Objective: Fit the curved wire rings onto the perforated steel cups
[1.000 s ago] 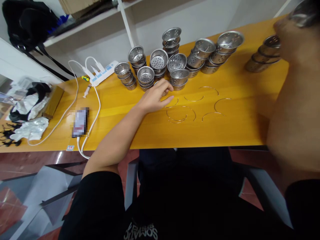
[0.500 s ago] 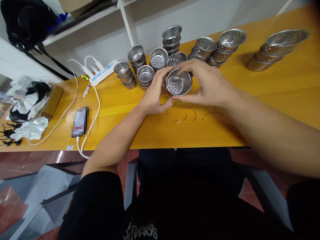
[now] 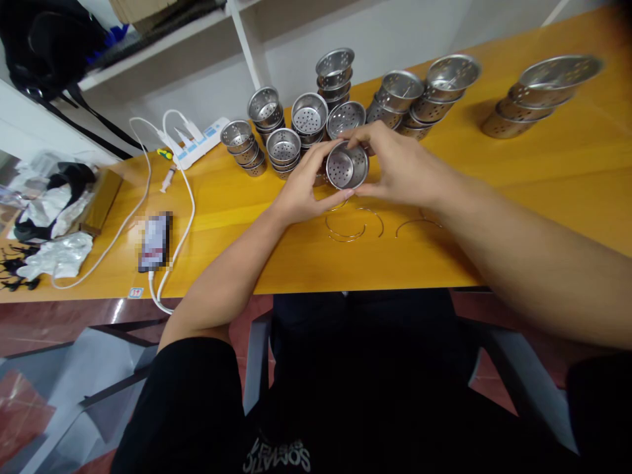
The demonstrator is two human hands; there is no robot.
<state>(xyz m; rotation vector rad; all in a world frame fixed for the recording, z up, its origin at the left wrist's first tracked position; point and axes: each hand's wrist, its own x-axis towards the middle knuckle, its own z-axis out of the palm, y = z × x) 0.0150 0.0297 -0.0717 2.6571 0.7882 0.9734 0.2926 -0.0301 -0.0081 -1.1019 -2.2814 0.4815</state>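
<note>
The cup [image 3: 347, 166] is round, silver-grey metal with a shiny rim and rows of small holes in its floor; its mouth tips toward the viewer. It sits to the right of the phone [image 3: 155, 240] and farther back, between both hands. The left hand [image 3: 302, 189] curves its fingers around one side; the right hand [image 3: 402, 164] pinches the other, fingers over the far rim, thumbs close together at the near rim. Thin bent wires [image 3: 345, 241] lie right of the phone. The counter [image 3: 296, 270] ends just in front of the phone, its bare wood continuing rightward to the left forearm. Stacked cups [image 3: 284, 146] crowd behind and right of the phone, leaving little room beyond the hands.
</note>
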